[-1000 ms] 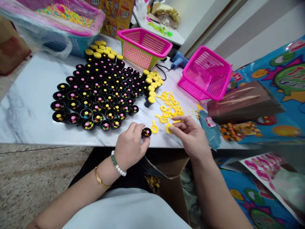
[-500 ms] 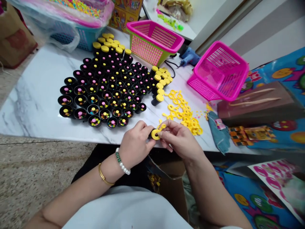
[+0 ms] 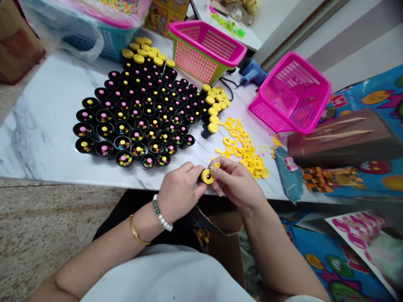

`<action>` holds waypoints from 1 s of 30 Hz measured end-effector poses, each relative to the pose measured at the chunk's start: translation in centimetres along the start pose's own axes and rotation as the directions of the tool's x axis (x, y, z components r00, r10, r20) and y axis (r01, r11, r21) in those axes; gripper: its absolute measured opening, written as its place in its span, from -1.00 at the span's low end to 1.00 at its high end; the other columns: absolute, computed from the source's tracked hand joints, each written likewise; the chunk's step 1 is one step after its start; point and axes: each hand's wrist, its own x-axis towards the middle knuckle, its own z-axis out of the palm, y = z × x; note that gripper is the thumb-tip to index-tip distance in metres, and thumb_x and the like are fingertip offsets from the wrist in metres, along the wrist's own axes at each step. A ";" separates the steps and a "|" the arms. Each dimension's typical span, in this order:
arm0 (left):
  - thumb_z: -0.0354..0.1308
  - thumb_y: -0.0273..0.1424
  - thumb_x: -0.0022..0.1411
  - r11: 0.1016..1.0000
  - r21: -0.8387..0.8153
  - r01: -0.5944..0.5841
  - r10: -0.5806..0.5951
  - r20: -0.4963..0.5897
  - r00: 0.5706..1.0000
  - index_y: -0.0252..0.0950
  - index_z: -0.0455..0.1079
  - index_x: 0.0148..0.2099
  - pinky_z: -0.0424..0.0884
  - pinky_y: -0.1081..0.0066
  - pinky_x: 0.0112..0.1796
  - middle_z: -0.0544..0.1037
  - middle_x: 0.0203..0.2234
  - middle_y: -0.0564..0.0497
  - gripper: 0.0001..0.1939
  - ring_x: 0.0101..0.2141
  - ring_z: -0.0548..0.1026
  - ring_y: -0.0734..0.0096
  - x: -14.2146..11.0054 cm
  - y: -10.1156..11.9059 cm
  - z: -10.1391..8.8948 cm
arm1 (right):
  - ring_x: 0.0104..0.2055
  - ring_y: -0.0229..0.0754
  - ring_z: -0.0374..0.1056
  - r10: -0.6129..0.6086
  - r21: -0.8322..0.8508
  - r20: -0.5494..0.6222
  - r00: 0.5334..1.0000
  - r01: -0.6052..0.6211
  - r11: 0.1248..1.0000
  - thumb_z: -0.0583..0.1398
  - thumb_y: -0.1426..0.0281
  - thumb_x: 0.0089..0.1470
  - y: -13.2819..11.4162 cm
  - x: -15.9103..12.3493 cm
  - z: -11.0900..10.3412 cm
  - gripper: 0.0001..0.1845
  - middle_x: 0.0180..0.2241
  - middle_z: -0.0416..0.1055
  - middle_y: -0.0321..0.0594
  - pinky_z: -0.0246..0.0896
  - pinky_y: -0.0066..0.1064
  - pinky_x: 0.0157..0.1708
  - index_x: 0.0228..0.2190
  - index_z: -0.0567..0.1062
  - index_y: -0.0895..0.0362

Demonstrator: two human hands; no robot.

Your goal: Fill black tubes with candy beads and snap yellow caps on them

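1. There's marble-look tabletop (image 3: 40,126) stretching left of the cup cluster (image 3: 149,111), its front edge running nearer the onlooker's wearer side.
2. Just right-front of the cluster, the left hand (image 3: 180,189) grips a black cup (image 3: 200,177); the right hand (image 3: 241,184) pinches a yellow ring (image 3: 204,177) over its mouth, pink showing through!
3. Speckled floor (image 3: 47,222) lies left-front of the cluster, loose yellow rings (image 3: 248,157) right, pink basket (image 3: 291,94) farther right.

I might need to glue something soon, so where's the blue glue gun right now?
In the head view, the blue glue gun lies at the table's far side, between the green-and-pink basket and the all-pink basket.
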 end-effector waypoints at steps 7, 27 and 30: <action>0.16 -0.44 0.23 1.000 0.014 -0.007 0.006 0.031 1.000 -0.25 0.44 -0.23 0.28 0.46 -0.39 0.40 -0.45 0.10 -0.94 -0.44 0.38 0.48 0.1 0.0 -0.2 | -0.76 -0.41 0.16 0.037 -0.015 -0.025 0.999 -0.037 0.999 0.41 0.15 -0.18 0.1 0.3 0.4 -0.57 -0.66 0.35 -0.40 0.03 -0.61 -0.83 -0.47 0.37 0.14; 0.09 -0.38 0.32 0.995 -0.098 -0.012 0.010 -0.016 1.000 -0.31 0.33 0.10 0.41 0.37 -0.23 0.47 -0.24 -0.06 -0.67 -0.28 0.46 0.34 -0.1 0.4 -0.3 | -0.67 -0.43 0.18 -0.227 -0.128 -0.201 0.953 0.205 0.970 0.35 0.18 -0.06 1.1 -0.1 1.8 -0.62 -0.56 0.27 -0.50 0.11 -0.58 -0.69 -0.39 0.28 0.08; 0.20 -0.30 0.24 0.999 -0.027 -0.029 0.027 -0.079 0.997 -0.27 0.36 0.04 0.42 0.39 -0.31 0.40 -0.25 -0.03 -0.66 -0.34 0.44 0.37 -0.7 0.2 0.3 | -0.52 -0.37 0.28 -0.331 -0.188 -0.228 0.916 0.292 0.938 0.36 0.20 -0.08 1.4 -0.2 1.8 -0.67 -0.52 0.32 -0.41 0.21 -0.54 -0.54 -0.44 0.36 0.11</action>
